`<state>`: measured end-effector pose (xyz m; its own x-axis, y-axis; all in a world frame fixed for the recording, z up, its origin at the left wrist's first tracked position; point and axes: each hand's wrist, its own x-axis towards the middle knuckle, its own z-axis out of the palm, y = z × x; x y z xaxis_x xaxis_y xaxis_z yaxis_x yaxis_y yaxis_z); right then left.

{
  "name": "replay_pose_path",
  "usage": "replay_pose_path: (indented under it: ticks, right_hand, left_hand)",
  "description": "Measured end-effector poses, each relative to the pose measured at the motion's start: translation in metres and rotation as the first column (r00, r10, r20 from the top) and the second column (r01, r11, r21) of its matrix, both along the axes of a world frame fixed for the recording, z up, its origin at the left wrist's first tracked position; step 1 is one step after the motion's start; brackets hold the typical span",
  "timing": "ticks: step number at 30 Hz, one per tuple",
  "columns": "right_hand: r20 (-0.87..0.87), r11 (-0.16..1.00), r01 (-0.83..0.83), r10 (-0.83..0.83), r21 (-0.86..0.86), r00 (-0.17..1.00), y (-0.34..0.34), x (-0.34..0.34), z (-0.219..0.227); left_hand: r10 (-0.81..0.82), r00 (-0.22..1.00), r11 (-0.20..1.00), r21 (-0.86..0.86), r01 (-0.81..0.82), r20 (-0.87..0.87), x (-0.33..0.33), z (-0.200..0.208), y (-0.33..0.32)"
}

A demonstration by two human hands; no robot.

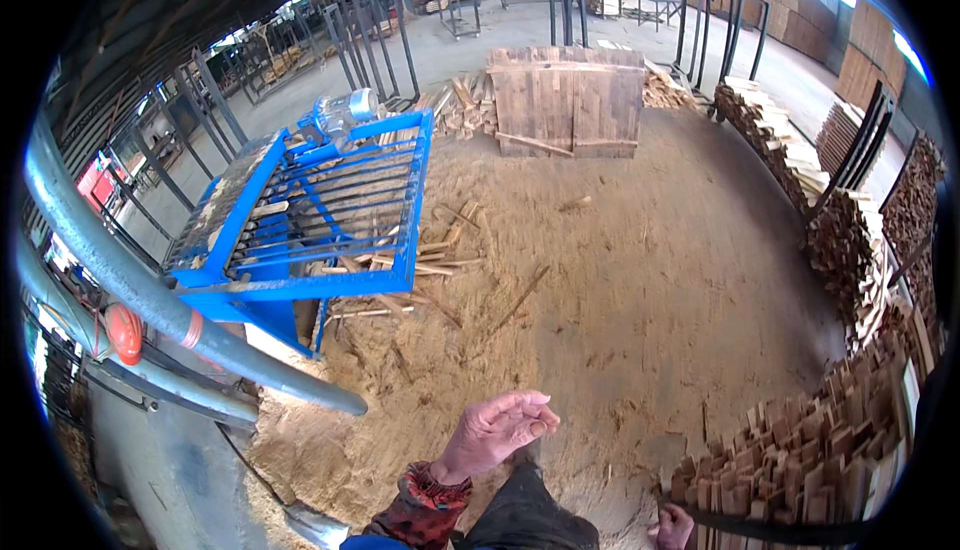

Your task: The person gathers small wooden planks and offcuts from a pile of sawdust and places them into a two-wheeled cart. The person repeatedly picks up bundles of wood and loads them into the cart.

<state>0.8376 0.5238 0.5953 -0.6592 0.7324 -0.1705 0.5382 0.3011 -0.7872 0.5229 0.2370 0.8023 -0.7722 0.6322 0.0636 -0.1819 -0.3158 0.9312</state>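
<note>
My left hand (497, 436), in a dark red patterned sleeve, is raised in front of me over the dusty floor. Its fingers are loosely bent, with nothing visible in them. At the lower edge my right hand (672, 528) shows only in part, its fingers curled in. It is beside a dark bar (780, 528) that runs along the near side of a large stack of wooden slats (800, 450). What this hand grips, if anything, is hidden.
A blue roller-frame machine (415, 240) with a motor stands left, scrap sticks beneath it. Grey pipes (270, 370) slant past an orange helmet (124, 334). A shovel (315, 527) lies lower left. A wooden panel (570, 105) stands ahead; slat stacks (790, 155) line the right.
</note>
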Motion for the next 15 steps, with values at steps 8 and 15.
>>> replay_pose_path:
  ticks: [8,15]
  right_hand:
    - [0.36,0.966,-0.258,0.243,-0.007,0.901,0.032,0.013,-0.109]
    - [0.468,0.937,0.019,0.156,-0.348,0.87,0.078,-0.046,-0.127]
  left_hand:
    - [0.113,0.912,0.978,0.205,-0.033,-0.395,-0.167,0.056,0.035]
    - [0.455,0.312,0.888,0.402,-0.221,-0.834,-0.274,0.166,0.079]
